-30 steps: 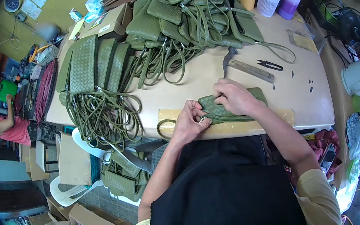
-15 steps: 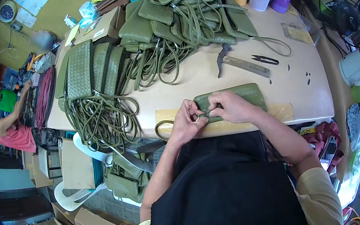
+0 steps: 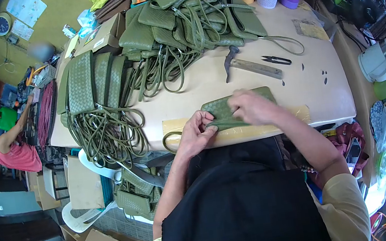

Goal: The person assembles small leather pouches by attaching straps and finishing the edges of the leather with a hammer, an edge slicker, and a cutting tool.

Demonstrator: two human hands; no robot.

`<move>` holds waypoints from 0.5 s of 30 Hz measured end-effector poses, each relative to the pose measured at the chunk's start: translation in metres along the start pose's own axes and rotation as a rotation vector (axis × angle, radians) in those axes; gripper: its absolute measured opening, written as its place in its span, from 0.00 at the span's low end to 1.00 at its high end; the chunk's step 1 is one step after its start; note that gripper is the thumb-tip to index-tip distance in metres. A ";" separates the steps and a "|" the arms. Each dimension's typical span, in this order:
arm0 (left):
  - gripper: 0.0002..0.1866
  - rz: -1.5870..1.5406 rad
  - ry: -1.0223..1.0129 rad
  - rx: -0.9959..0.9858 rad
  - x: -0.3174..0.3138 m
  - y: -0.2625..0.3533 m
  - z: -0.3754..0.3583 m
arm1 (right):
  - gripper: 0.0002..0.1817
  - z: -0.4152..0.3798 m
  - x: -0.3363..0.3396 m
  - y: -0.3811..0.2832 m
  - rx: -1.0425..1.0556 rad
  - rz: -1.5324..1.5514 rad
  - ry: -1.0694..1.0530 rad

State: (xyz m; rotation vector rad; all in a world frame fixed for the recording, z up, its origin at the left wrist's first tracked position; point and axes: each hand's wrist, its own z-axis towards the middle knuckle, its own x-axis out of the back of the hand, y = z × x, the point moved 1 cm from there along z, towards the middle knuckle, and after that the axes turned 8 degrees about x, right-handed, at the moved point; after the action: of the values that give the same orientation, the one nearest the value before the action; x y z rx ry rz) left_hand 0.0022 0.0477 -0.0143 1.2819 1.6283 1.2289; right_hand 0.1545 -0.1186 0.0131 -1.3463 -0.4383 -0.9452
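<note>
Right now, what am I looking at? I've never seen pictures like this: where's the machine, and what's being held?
There's no machine: a camera worn on the head looks forward and down at the wearer's own bare left hand and right hand. The left pinches the near edge of a green pouch; the right is over it, too blurred to tell its grip. The pouch lies partly on a tan strip at the near edge of the table. Beyond lie a hammer, a flat bar, black snips and piled green pouches.
</note>
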 end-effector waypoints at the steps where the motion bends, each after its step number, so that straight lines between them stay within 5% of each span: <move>1: 0.12 0.104 0.006 0.044 -0.001 0.007 -0.004 | 0.09 -0.006 0.006 0.006 -0.002 0.000 0.003; 7: 0.07 0.556 0.172 -0.010 -0.011 0.014 0.000 | 0.09 0.006 0.015 -0.021 -0.070 0.362 0.110; 9: 0.08 0.476 0.213 -0.004 -0.009 0.007 0.004 | 0.09 0.009 -0.002 -0.020 0.071 0.340 0.129; 13: 0.08 0.453 0.201 0.002 -0.010 0.007 0.003 | 0.07 0.000 0.008 -0.007 -0.068 0.271 -0.117; 15: 0.08 0.422 0.213 0.029 -0.012 0.008 0.003 | 0.08 -0.007 0.020 -0.002 0.018 -0.035 -0.047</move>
State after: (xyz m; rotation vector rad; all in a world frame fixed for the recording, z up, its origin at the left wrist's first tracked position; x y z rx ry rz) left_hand 0.0099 0.0374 -0.0072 1.6149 1.5703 1.6468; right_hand 0.1630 -0.1318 0.0278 -1.3510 -0.5065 -0.9376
